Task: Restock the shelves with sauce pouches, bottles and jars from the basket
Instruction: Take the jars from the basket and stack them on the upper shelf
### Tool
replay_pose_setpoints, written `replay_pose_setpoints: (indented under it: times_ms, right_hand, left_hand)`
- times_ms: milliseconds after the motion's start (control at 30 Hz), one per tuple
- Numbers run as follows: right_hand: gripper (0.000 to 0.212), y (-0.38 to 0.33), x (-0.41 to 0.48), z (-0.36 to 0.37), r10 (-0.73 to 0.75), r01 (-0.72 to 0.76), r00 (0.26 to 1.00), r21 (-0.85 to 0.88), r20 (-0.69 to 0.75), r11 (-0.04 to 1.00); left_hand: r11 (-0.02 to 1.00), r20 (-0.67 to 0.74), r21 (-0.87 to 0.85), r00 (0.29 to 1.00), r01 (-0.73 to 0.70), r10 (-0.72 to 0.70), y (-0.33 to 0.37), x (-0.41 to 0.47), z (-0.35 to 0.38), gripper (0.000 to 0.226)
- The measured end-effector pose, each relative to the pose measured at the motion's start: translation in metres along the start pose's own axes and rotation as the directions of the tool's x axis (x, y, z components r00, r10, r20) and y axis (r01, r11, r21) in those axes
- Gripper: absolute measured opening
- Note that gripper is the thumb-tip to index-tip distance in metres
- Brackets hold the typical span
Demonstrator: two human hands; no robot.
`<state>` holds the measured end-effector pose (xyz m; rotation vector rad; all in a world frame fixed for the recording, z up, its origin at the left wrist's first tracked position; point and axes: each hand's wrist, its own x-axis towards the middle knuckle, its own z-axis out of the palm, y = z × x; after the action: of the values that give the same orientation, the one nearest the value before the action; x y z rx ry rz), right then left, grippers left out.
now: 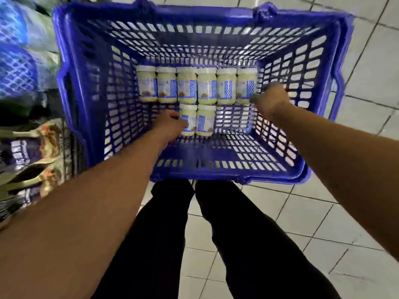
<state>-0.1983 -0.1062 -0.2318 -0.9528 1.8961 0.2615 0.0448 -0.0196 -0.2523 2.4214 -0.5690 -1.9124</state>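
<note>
Reaching down from the lower edge of the view, both bare forearms stretch into a deep blue basket (pixel 226 174) with slotted walls. Pale floor tiles (pixel 313 223) show around it, and the person's legs in dark trousers (pixel 248 244) are just behind its near rim. Eight jars (pixel 207 86) of pale yellowish sauce lie on their sides on the basket's bottom, white lids pointing away from the person and blue-and-white labels facing up. Six of them form a tight row along the far end, side by side and touching. The other two lie as a pair just in front of that row, below its third and fourth jars. The left hand (pixel 170 124) is on the front-left jar (pixel 190 121) of this pair, thumb near the lid end and fingers curled over the jar's left flank. It seems to grip the jar, though the hand itself hides the contact. The front-right jar (pixel 205 120) lies touching its neighbour. The right hand (pixel 271 100) is at the right end of the far row, close beside the end jar (pixel 245 87) and near the basket's right wall. Motion blur smears its fingers, and I cannot tell whether they are spread, curled or holding that jar. At the left edge, blurred shelves carry sauce pouches (pixel 32 147) with dark and yellow printing. Above them some blue mesh (pixel 15 67) shows, too smeared to identify.
</note>
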Motion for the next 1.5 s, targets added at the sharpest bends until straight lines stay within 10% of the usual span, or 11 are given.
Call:
replay_pose_setpoints:
  times_ms: [267, 600, 1100, 1500]
  right_hand:
    - [0.067, 0.003, 0.054, 0.037, 0.028, -0.03, 0.999, -0.049, -0.034, 0.998]
    - [0.059, 0.012, 0.075, 0.056, 0.015, -0.011, 0.997, 0.058, -0.074, 0.998]
    - [0.038, 0.028, 0.039, 0.049, 0.042, -0.026, 0.998, 0.271, -0.055, 0.962]
    - [0.026, 0.021, -0.092, 0.001, -0.03, -0.117, 0.981, 0.703, 0.193, 0.701]
  left_hand:
    - [1.0, -0.055, 0.01, 0.998, 0.02, -0.02, -0.019, 0.056, 0.026, 0.036]
    - [1.0, -0.052, 0.01, 0.999, 0.016, -0.016, -0.029, 0.076, 0.037, 0.073]
    - [0.997, 0.037, -0.038, 0.997, -0.069, 0.071, -0.032, 0.055, 0.012, 0.056]
    - [0.982, 0.126, -0.123, 0.98, -0.14, 0.156, 0.03, -0.059, -0.021, 0.031]
